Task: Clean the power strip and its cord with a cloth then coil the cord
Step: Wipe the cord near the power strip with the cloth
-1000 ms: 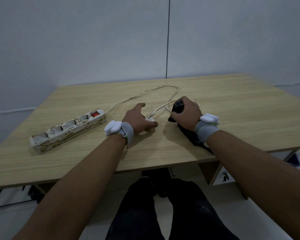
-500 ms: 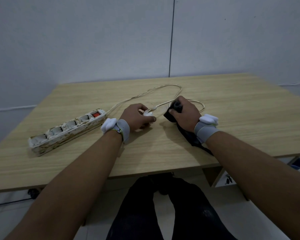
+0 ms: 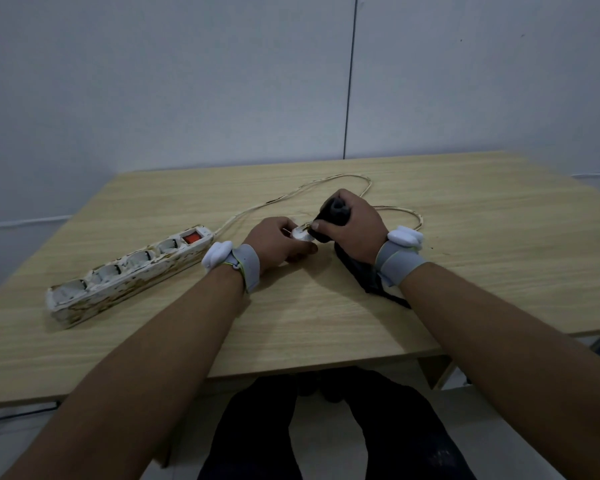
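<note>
1. At the centre of the frame, the white plug (image 3: pixel 301 233) at the end of the cord sits between the two hands, just above the desk (image 3: pixel 482 237).
2. The left hand (image 3: pixel 274 242) grips the plug, its fingers curled round it from the left side.
3. The right hand (image 3: pixel 352 223) is clenched round a dark cloth (image 3: pixel 336 211); the bunched end of the cloth touches the plug, and the thumb lies next to the plug's right edge.
4. The rest of the cloth trails under the right wrist toward the lower right and lies on the desk.
5. The cord (image 3: pixel 326 183) runs from the plug area up in a loop toward the upper middle of the desk, then down and left to the power strip (image 3: pixel 129 271); another bend of it shows to the right of the right hand.
6. The power strip lies at the left of the frame, slanting from lower left to upper right, white with brownish stains, with a red switch (image 3: pixel 191 237) at its upper right end where the cord enters.
7. Both wrists carry grey bands (image 3: pixel 399 265) with white pieces on them.
8. Dark trouser legs (image 3: pixel 326 438) show below the desk's near edge at the bottom of the frame.
</note>
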`<state>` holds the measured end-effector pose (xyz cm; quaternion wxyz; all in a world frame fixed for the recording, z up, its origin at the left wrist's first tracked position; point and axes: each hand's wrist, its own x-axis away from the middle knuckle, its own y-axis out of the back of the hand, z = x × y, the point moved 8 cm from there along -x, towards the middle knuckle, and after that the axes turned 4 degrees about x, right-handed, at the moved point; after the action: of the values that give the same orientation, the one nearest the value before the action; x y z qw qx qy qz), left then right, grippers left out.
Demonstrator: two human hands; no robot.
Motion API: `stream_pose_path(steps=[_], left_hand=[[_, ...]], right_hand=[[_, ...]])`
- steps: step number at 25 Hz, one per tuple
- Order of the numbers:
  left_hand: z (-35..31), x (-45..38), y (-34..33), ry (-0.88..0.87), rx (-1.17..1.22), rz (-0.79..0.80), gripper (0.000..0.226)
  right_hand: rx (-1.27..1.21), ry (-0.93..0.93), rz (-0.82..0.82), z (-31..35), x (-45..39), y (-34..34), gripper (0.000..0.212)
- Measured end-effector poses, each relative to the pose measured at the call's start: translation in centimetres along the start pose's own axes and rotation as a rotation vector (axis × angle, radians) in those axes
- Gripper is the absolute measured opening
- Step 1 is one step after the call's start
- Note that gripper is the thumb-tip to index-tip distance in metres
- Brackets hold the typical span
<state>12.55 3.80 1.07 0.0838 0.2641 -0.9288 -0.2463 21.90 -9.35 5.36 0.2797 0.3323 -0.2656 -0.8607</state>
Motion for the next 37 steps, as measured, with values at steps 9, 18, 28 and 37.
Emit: stream_pose_path(steps=[9,18,28,37], left_hand=[[0.2,-0.8,-0.1,-0.037,-0.053,0.027,0.026],[0.6,-1.1,0.0,-0.039,-0.02,0.036,0.023],[0.3,-1.0,-0.2,-0.064,-0.063,0.038,0.024],[0.5,-0.9,-0.2,-0.059,-0.053,0.032,0.026]], right_hand=[[0.093,0.117,0.074,1.8,-1.3,-1.6,0.034],[0.144,0.086,0.008,0.3,-1.8,-0.4,0.035],[0.093,0.152,0.047,1.6,-1.4,-1.7,0.033],[0.022,0.075,-0.073,0.6,-1.1,0.0,0.031]])
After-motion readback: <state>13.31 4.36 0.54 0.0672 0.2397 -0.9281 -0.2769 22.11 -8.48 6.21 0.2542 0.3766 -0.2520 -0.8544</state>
